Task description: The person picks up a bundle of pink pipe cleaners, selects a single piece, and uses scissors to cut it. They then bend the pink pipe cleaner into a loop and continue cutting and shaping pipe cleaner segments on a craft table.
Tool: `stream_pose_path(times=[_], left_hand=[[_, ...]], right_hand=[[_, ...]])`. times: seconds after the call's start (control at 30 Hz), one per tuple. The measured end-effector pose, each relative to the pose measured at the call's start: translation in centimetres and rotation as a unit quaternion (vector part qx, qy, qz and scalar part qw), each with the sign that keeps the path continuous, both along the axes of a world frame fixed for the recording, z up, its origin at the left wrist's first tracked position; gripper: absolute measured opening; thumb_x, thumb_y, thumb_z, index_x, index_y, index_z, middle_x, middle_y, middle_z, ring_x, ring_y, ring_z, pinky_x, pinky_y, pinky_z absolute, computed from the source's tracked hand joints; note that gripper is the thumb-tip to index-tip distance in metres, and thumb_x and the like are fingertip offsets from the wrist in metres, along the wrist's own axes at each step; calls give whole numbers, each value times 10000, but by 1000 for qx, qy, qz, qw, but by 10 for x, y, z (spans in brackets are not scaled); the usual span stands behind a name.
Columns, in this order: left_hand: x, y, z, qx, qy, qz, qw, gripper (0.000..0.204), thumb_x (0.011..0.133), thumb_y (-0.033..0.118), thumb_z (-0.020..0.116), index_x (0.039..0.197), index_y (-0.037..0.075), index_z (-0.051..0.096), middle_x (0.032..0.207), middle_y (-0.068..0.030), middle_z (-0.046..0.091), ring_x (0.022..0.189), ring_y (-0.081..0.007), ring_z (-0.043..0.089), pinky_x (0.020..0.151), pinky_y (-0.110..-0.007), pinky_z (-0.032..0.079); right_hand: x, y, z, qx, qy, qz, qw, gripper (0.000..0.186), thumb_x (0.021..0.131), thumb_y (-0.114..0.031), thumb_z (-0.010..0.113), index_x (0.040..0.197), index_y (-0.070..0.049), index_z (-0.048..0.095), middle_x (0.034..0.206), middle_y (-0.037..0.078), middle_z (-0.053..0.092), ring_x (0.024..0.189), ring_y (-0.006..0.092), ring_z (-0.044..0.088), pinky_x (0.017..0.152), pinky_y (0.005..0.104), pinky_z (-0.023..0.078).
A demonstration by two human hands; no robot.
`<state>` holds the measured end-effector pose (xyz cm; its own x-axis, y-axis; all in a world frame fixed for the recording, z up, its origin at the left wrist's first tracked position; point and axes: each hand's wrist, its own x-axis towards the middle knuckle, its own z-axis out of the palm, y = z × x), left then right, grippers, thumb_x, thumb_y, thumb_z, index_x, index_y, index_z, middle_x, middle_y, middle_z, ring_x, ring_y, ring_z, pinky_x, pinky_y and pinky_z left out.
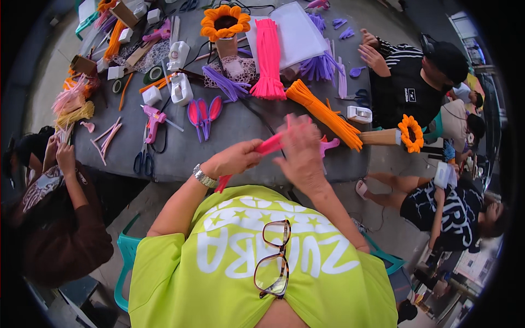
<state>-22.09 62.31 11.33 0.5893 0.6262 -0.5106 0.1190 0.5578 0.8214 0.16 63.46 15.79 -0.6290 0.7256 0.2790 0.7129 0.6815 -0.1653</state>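
Note:
My left hand (234, 162) is closed around a small bunch of bright pink pipe cleaners (270, 145), held slantwise above the table's near edge. One end of the bunch pokes out below the hand, beside my wristwatch. At the upper end is my right hand (302, 153), over or against the pink stems; its fingers are smeared by motion. Beyond my hands lie a large pink pipe cleaner bundle (267, 60) and an orange bundle (324, 113). Pink and purple looped petals (204, 116) rest left of them. A pink glue gun (329, 146) is partly hidden behind my right hand.
On the grey table (240, 128) are another glue gun (154, 121), scissors (144, 162), white tape dispensers (181, 89), purple stems (225, 83) and an orange flower (225, 23). Cords cross the tabletop. People sit at left (60, 213) and right (418, 82).

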Motion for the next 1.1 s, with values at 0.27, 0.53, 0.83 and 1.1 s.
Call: stream_pose_path(times=[0.27,0.53,0.83,1.1], left_hand=[[-59,-22,34,320,149,-228,908,193,973,214,527,996,31,580,799,-192,633,714,-396,575,642,-432,449],[-98,-41,24,231,73,-161,957,206,984,207,533,1008,10,588,713,-137,589,636,-258,554,607,-370,426],[-40,-9,-38,319,224,73,918,188,959,157,561,1035,-11,597,742,-126,581,675,-233,573,630,-358,445],[5,13,-9,475,335,103,807,158,879,111,604,1018,38,612,959,-159,603,898,-351,605,754,-443,479]], right_hand=[[-23,-35,0,-314,-26,83,945,237,927,-276,577,1029,-66,538,792,99,613,796,309,648,709,443,513],[-4,-48,16,-277,44,62,958,280,936,-360,577,968,-83,603,845,112,646,801,322,653,638,427,511],[60,13,-26,-139,74,-136,978,219,910,-313,630,974,-112,689,837,94,656,804,312,652,681,416,520],[86,67,-50,-71,40,-134,988,188,891,-278,634,962,-115,693,845,83,653,841,296,645,726,424,514]])
